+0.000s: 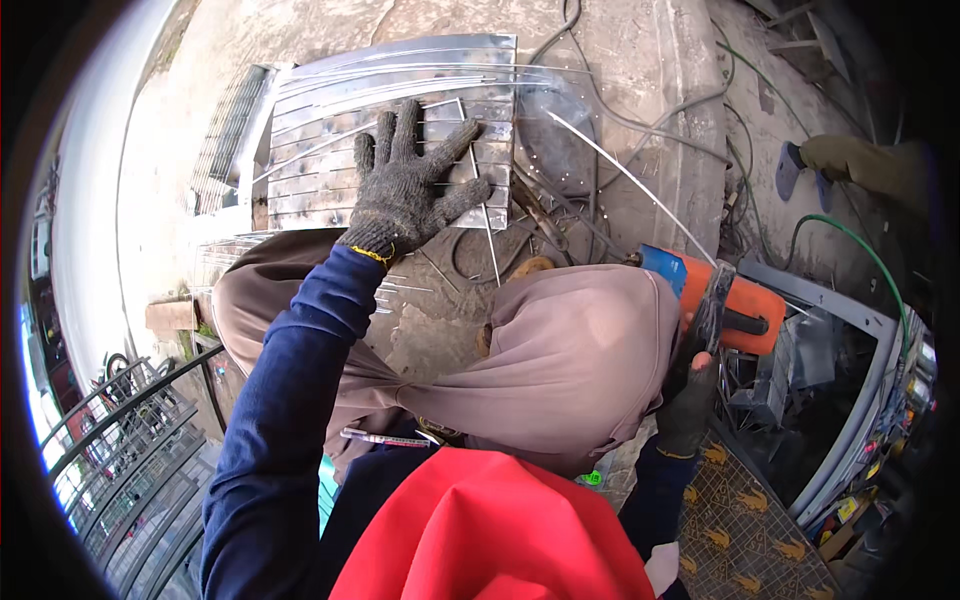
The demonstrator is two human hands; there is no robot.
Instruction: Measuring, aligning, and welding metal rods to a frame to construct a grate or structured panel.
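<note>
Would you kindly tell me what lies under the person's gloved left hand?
Under the left hand are the slatted metal panel and a thin metal rod, which crosses beneath the thumb and index finger. Whatever lies directly below the palm is covered.

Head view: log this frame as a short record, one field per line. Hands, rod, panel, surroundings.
left hand: gloved, fingers spread, on or just above the panel
right hand: gloved, closed on black holder
rod: long, thin, pale, runs from holder toward panel's right side
panel: slatted metal, on the ground ahead
haze: faint smoke near rod tip
machine: orange and blue, behind holder
other person: leg at right
</note>
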